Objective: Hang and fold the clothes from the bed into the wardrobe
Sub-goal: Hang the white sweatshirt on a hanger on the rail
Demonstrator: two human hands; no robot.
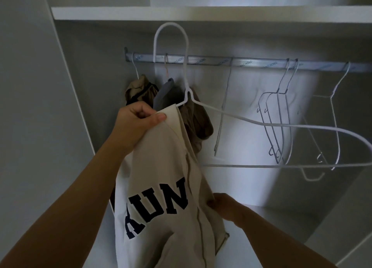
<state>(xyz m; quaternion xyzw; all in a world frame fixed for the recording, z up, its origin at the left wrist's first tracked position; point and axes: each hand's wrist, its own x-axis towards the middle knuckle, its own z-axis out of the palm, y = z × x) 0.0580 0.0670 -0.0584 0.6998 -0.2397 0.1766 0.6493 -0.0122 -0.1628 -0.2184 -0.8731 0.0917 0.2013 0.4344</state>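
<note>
While the sweatshirt (161,167) hangs from your hands: it fills the frame from centre down to 6 o'clock, cream cloth with dark letters, in front of the open wardrobe and not yet on the rail (251,63).
Left hand (138,123): at 9 o'clock of centre, thumb and curled fingers pinching the neck edge.
Right hand (227,205): at 5 o'clock, gripping the lower cloth, fingertips tucked behind the fabric.
Hanger (188,92): white wire, one arm slipped inside the neck, the other bare and reaching out to 3 o'clock. The hook stands up at 12 o'clock, in front of the rail, and by the look is not over it.
Handling: soft, limp, thick knit with some weight. Expect it to slump and slide on thin smooth wire. The neck band and shoulder seam look like your best holds. Spread the second shoulder over the bare arm, then lift by the hook.
Hanger feel: light and springy, likely to twist under an uneven load.
Rail neighbours: a brown garment (138,90) and a grey garment (164,94) hang at 10 o'clock, just behind your left hand. The empty hangers (275,123) are at 2 o'clock.
Hidden: the hem and sleeves are cut off at the bottom edge. The lettering is only partly readable. You cannot tell what carries the hanger. The wardrobe is dim.
</note>
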